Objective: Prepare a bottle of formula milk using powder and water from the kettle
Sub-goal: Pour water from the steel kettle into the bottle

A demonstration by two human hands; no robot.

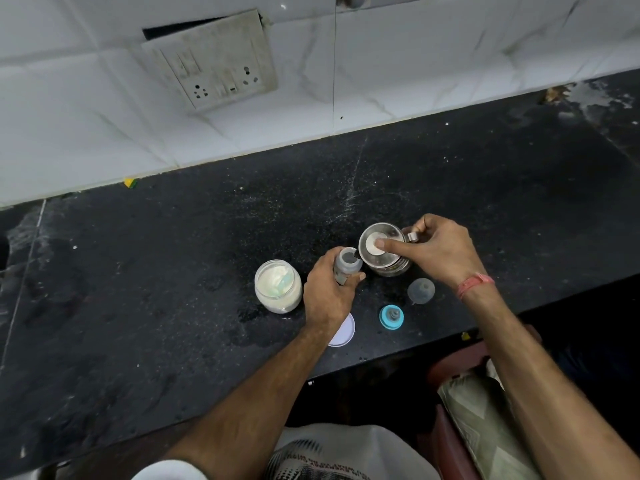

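Both forearms reach over black counter [173, 271]. Left hand [327, 289] wraps one open bottle [344, 265]; right hand [440, 251] grips one steel kettle [382, 251], spout at bottle mouth. Nearby: one powder jar [277, 285], white lid [343, 332], teat ring [391, 317], clear cap [420, 291].

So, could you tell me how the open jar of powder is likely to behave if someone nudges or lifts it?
The powder jar looks squat and wide, so it probably slides rather than tips on the counter. It appears nearly full, so likely fairly heavy for its size. With its lid off, a jolt could spill powder.
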